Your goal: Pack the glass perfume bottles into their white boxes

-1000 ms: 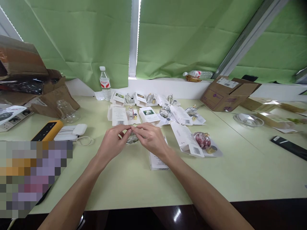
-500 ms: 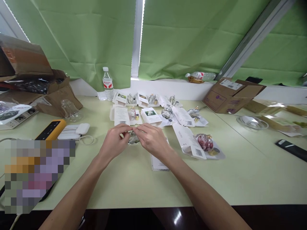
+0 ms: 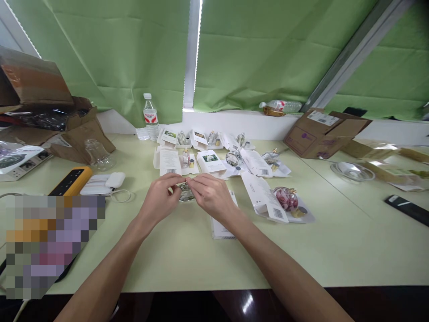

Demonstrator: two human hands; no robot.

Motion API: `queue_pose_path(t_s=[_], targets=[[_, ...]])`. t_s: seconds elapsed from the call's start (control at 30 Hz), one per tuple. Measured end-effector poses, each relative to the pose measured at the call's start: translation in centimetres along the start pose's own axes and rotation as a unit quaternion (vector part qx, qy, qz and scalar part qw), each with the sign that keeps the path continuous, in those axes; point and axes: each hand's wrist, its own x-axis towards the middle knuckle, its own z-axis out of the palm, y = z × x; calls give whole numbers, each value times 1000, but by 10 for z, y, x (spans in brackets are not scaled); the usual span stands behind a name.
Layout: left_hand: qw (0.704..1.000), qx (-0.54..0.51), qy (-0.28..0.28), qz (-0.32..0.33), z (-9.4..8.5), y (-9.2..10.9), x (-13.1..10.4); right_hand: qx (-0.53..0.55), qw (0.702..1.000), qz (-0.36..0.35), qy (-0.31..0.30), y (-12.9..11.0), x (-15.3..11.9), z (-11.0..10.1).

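Note:
A clear glass perfume bottle (image 3: 186, 194) rests on the table below my fingertips, its neck mostly covered by them. My left hand (image 3: 160, 196) comes from the left, thumb and forefinger pinched at the bottle's top. From the other side my right hand (image 3: 210, 191) pinches the same spot, and the fingertips of both hands meet there. Any small part between them is too hidden to make out. Partly under my right wrist lies a white box (image 3: 221, 230). To the right, a round dark-red perfume bottle (image 3: 286, 199) lies on a white tray beside a gold cap (image 3: 299, 212).
Farther back stand rows of opened white boxes (image 3: 210, 162) with perfume bottles and caps. A water bottle (image 3: 150, 117) is by the wall. Cardboard boxes (image 3: 318, 134) flank both sides. At left are an orange-black power strip (image 3: 71, 182) and a glass jar (image 3: 98, 155).
Almost nothing differs. Both hands stay pinched at the bottle's top, with only a slight shift of the fingers.

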Motion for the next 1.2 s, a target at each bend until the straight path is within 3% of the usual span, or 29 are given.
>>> queue_pose_path(t_s=[0.27, 0.7, 1.2], targets=[[1000, 4, 1, -1, 1, -1, 1, -11, 1000, 7, 5, -3, -3, 1], [1000, 18, 2, -3, 2, -1, 0, 100, 993, 66, 5, 2, -7, 1], [1000, 15, -4, 1, 2, 0, -1, 105, 991, 80, -6, 1, -6, 1]])
